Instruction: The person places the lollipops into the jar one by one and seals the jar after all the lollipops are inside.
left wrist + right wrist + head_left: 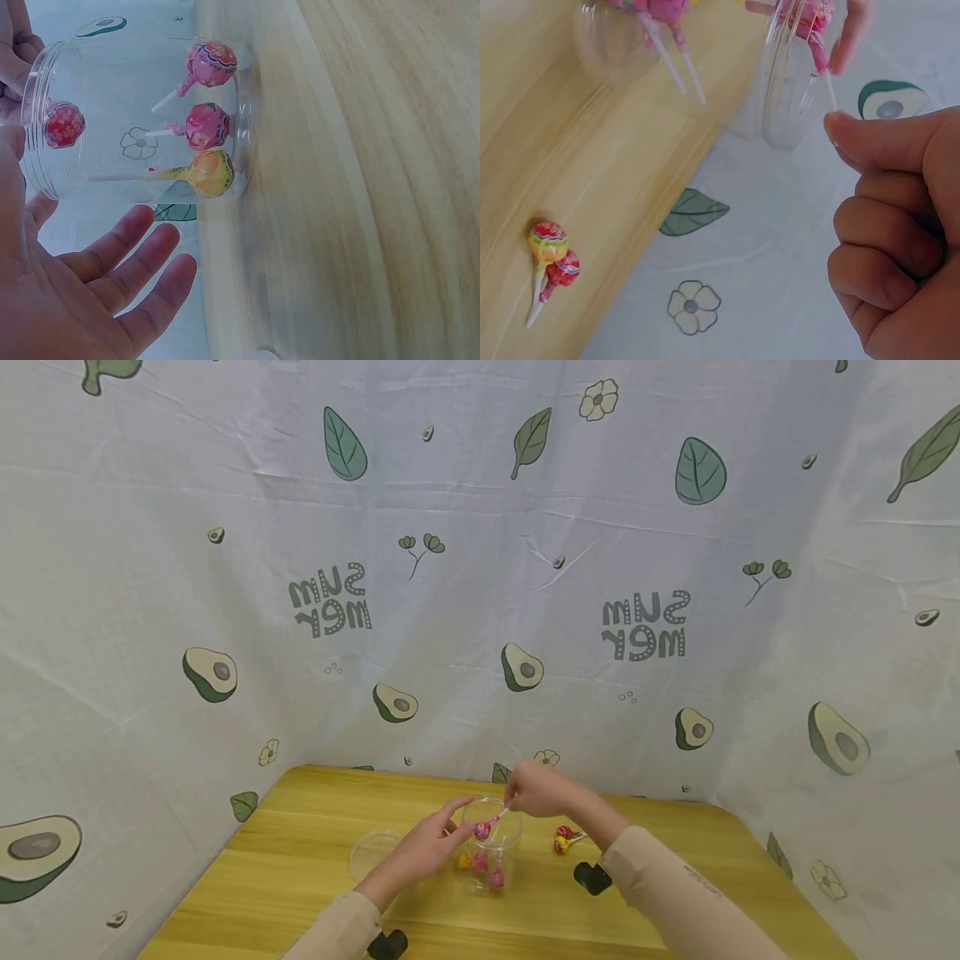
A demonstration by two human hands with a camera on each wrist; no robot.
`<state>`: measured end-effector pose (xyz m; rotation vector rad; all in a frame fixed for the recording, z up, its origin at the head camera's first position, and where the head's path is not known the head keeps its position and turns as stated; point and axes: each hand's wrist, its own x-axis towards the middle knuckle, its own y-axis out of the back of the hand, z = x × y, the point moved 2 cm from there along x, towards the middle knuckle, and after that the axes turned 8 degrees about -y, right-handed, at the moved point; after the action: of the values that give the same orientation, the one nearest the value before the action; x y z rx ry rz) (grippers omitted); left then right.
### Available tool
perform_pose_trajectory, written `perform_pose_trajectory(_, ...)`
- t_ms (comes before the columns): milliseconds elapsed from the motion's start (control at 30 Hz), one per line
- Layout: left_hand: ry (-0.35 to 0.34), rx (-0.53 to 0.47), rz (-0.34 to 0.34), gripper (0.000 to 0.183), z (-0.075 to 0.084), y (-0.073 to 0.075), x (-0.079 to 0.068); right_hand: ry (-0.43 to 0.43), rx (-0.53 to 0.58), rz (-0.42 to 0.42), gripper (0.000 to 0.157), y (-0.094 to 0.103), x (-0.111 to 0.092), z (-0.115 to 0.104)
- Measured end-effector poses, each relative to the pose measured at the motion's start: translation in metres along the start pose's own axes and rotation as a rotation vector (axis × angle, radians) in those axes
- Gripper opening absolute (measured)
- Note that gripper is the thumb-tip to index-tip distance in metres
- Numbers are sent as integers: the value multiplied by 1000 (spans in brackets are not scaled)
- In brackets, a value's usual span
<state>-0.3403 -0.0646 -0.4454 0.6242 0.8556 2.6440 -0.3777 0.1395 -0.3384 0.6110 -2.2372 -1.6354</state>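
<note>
A clear plastic jar stands upright with three wrapped lollipops at its bottom: two pink and one yellow. My left hand is at the left of its rim, thumb and index finger against it, the other fingers spread and fairly straight. My right hand is above the rim's right side. Between thumb and forefinger it pinches the white stick of another pink-red lollipop, whose head hangs down inside the jar's mouth. The remaining right fingers are curled into the palm.
To the right of the jar, a red lollipop and a yellow-red one lie together on the wooden table. A clear round lid lies left of the jar, partly behind the left hand. A printed cloth hangs behind.
</note>
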Motion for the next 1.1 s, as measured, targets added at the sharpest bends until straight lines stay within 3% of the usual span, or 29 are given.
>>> perform_pose_trajectory(300,-5,-13,-5,60,-1,0,-1,27,-157,-59,13,-11,7,-16)
perform_pose_trajectory(600,-11,-22,-6,64,1,1,-1,26,-207,-91,23,-20,8,-24)
perform_pose_trajectory(833,-4,-21,-8,65,0,0,-1,4,-170,-127,11,-26,10,-20)
perform_pose_trajectory(1100,-1,-6,0,63,0,-1,-1,14,-14,-66,8,-13,3,-4)
